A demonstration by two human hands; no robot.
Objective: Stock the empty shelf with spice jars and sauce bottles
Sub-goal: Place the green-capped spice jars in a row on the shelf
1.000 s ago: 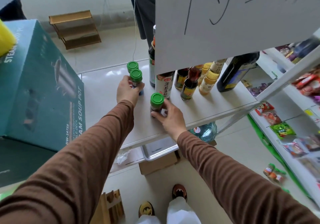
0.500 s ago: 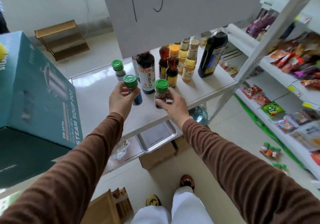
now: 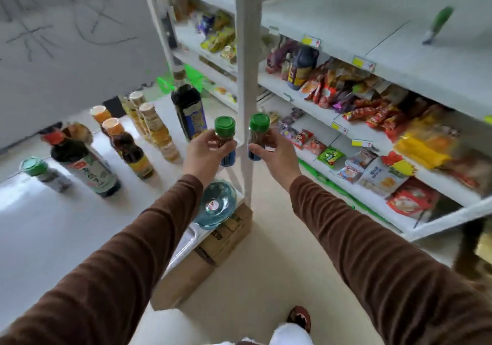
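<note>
The step in hand reads as the carry: each hand holds one green-capped spice jar in the air, off the white table (image 3: 40, 227) and in front of the shelving unit's upright post (image 3: 246, 78). The left hand (image 3: 205, 153) is wrapped around the left spice jar (image 3: 225, 139), fingers closed on its dark lower body with the cap clear above them; the right hand (image 3: 274, 155) is clamped likewise on the right spice jar (image 3: 257, 134). Both jars stand upright, close together either side of the post, and show dark brownish contents through the glass, though what spice it is cannot be read. The bare grey top shelf (image 3: 346, 22) to the right looks like the empty one to be stocked; a green-handled tool (image 3: 436, 25) lies near its right end. The next move probably calls for swinging both jars right and up past the post, then setting them down upright on that shelf. Left on the table, toward its far edge, are a third green-capped jar (image 3: 44, 174), a dark soy sauce bottle with a red cap (image 3: 80, 163), two orange-capped bottles of dark sauce (image 3: 125, 147), pale-capped bottles of yellowish liquid (image 3: 157, 131) and a large dark bottle (image 3: 189, 113) at the table's far right corner. The lower shelves hold snack packets (image 3: 372, 110).
</note>
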